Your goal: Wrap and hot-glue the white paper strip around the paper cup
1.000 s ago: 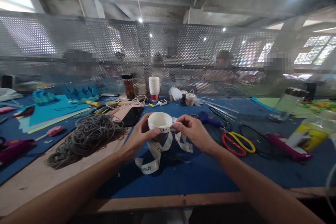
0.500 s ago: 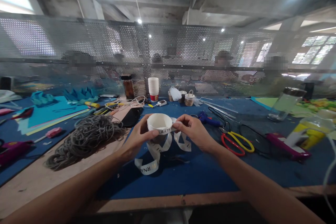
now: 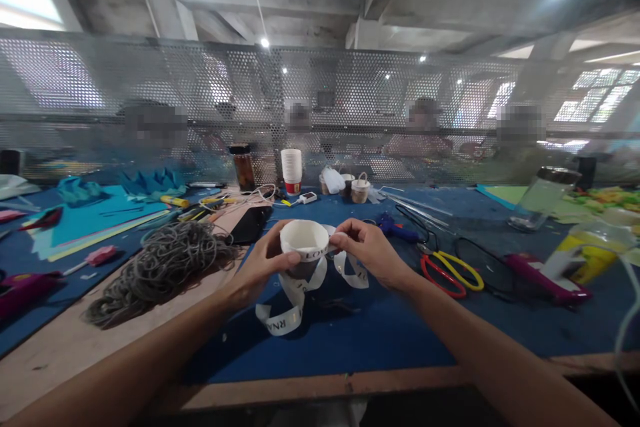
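A small paper cup (image 3: 300, 235), white inside, is held just above the blue table mat (image 3: 390, 333). My left hand (image 3: 265, 257) grips its left side, with the thumb across the front near the rim. Around the cup's upper edge lies a white printed ribbon (image 3: 286, 321), its lettering partly readable, and its loose length curls down in loops below and right of the cup. My right hand (image 3: 367, 250) pinches the ribbon at the cup's right side between thumb and fingers. The cup's lower part is partly hidden by the ribbon.
Grey yarn (image 3: 160, 267) lies left, beside a phone (image 3: 251, 223). Red-and-yellow-handled scissors (image 3: 450, 273), a blue glue gun (image 3: 397, 227) and a purple glue gun (image 3: 547, 279) lie right. Stacked paper cups (image 3: 291, 170) and a dark jar (image 3: 243, 168) stand behind, before a perforated screen.
Both hands keep their hold on the cup and ribbon with hardly any movement. The ribbon's loose loop at the right has swung slightly rightward.
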